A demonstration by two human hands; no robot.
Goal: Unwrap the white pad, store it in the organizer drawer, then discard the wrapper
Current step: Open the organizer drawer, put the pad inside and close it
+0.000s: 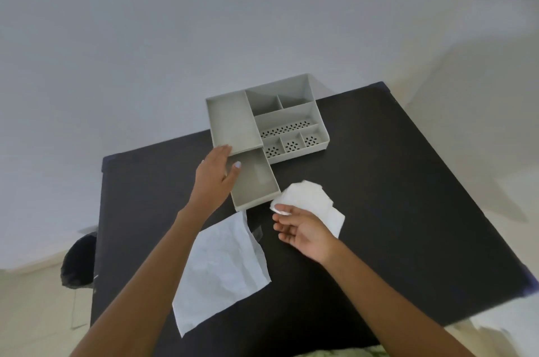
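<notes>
My right grip (303, 229) holds the white pad (309, 199); my left grip (217, 174) (fingers spread wide) rests on the open drawer (256, 181); wrapper (221, 266) lies flat on tabletop (393, 211).

Grey organizer (287, 120) at 12 o'clock on black table (393, 211), its drawer (256, 181) pulled out. Left hand (215, 178) rests on the drawer's left edge. Right hand (303, 232) holds white pad (306, 196) at 3 o'clock of drawer. Flattened wrapper (221, 269) lies at 6 o'clock.
</notes>
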